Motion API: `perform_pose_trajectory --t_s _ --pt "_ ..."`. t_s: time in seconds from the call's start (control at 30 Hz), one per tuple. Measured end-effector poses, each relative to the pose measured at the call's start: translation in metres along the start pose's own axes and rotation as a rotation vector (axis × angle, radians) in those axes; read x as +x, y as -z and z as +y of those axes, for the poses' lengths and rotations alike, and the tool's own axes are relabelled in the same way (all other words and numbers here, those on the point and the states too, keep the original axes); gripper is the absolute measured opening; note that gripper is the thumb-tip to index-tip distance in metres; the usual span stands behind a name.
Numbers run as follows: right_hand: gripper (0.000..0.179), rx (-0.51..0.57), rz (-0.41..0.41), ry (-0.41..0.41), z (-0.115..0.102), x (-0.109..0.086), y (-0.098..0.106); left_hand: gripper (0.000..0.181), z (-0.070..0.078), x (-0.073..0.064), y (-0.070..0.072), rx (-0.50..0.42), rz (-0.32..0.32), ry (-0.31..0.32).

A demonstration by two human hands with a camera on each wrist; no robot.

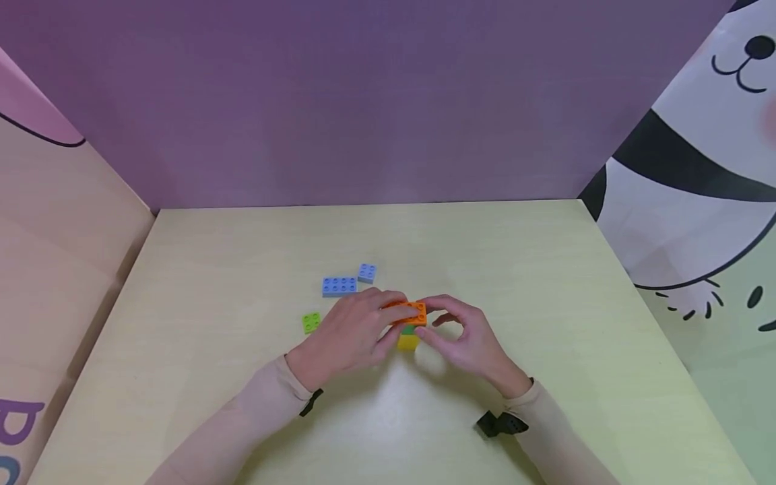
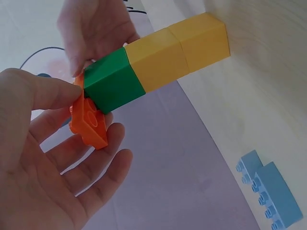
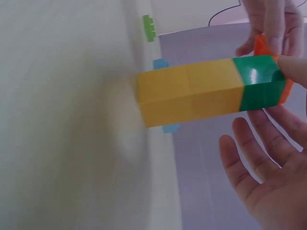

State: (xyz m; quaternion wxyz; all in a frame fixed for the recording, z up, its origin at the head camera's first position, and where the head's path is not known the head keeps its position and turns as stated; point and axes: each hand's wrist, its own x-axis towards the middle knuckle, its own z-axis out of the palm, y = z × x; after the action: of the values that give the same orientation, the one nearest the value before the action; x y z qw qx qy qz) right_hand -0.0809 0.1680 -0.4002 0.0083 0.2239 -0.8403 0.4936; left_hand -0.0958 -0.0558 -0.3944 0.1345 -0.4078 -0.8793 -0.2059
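Now the left hand [image 1: 358, 327] pinches an orange block [image 1: 418, 313] at the top of a tower, over a green block [image 3: 261, 82] and yellow blocks [image 3: 208, 88], mid-table [image 1: 521, 269]. The right hand [image 1: 469, 337] has thumb and forefinger at the tower's right side; whether they grip, I can't tell. Blue blocks [image 1: 339, 287] lie farther left.

There are two yellow plastic blocks [image 2: 156, 61], one green plastic block [image 2: 115, 79], one orange studded plastic brick [image 2: 88, 122], one long blue studded plastic brick [image 1: 339, 287], one short blue studded plastic brick [image 1: 366, 273] and one lime-green studded plastic brick [image 1: 311, 322]. One left hand [image 1: 350, 329] and one right hand [image 1: 465, 340] show.
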Motion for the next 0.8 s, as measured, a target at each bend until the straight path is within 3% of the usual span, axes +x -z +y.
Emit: perform_pose_trajectory --t_s 0.27,0.53,0.67,0.8 --pt "0.031 -0.013 0.058 0.147 -0.016 0.009 0.007 0.024 -0.002 0.003 0.003 -0.05 -0.005 -0.011" --pt "0.034 0.005 0.072 0.235 0.025 0.013 0.003 0.027 -0.008 0.005 0.003 -0.096 -0.012 -0.031" --pt "0.037 -0.001 0.084 0.266 0.035 0.013 0.001 0.041 -0.012 0.002 0.002 -0.149 -0.04 0.021" --pt "0.036 -0.001 0.092 0.275 0.036 0.013 0.0 0.055 -0.014 -0.004 0.001 -0.214 -0.08 0.125"
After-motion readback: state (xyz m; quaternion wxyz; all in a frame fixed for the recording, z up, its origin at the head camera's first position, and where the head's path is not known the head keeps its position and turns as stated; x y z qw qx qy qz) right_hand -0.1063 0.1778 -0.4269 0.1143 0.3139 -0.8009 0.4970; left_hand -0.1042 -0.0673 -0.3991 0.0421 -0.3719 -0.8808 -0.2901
